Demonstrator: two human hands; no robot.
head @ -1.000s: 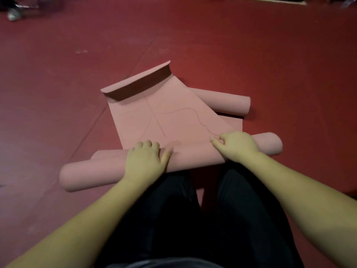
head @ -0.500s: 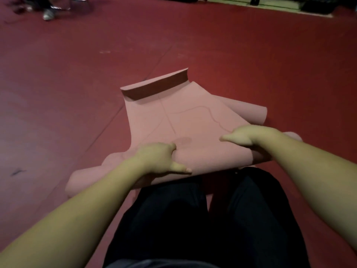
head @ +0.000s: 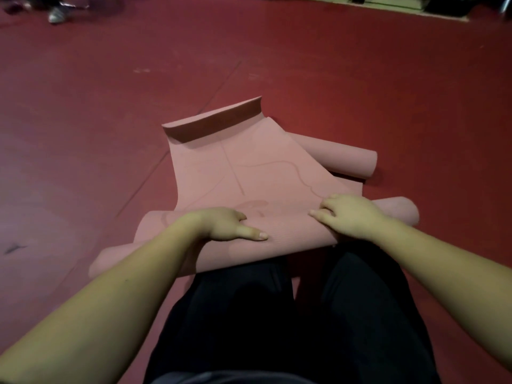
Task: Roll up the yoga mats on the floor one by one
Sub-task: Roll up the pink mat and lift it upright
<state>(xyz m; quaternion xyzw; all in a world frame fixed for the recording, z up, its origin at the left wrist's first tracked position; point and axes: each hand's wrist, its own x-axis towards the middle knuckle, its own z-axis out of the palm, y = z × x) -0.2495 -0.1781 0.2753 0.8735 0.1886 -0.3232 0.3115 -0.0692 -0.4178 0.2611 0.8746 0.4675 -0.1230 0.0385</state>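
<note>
I watched the pink yoga mat (head: pixel 243 176) on the red floor (head: pixel 110 106), its rolled part lying crosswise just ahead of the knees, long axis left to right, flat remainder running away towards the far curled edge. The left hand (head: pixel 225 224) curled over the roll, thumb flat along it; the right hand (head: pixel 346 214) gripped its top. Both sat equally near. A second roll (head: pixel 349 159) lay beyond. I read no writing or label.

Dark red floor (head: pixel 360 79) with seam lines, pale shoe (head: pixel 56 16) far left, dark trousers (head: pixel 249 328) below
</note>
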